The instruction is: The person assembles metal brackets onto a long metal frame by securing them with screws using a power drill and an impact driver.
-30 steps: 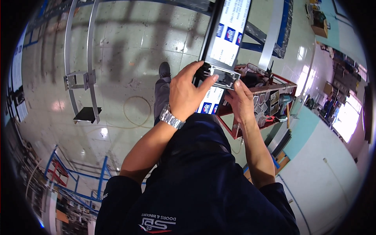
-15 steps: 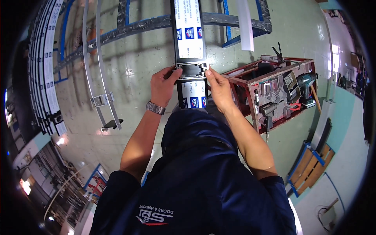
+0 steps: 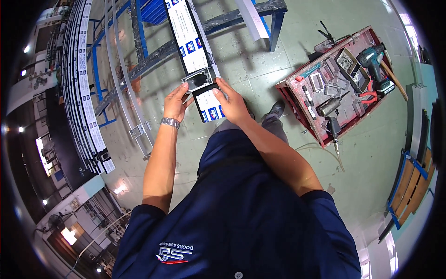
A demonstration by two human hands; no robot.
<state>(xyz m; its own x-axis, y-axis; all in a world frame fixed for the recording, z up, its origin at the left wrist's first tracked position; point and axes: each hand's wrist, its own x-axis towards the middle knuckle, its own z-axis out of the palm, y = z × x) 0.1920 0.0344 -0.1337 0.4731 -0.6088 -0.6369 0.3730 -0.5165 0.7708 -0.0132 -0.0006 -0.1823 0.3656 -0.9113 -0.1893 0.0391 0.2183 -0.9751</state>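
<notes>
The left hand (image 3: 175,101) and right hand (image 3: 231,103) each close fingers on the cut end of a long aluminium profile (image 3: 191,46), which lies on a blue steel trestle (image 3: 274,14); a red tool tray (image 3: 332,83) holding a cordless drill (image 3: 374,63) sits on the floor to the right.

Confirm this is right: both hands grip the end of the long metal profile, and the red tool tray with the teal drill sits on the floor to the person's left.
Wrong side. The head view shows the red tool tray with the teal drill on the person's right. Both the left hand and right hand do grip the profile end.
</notes>
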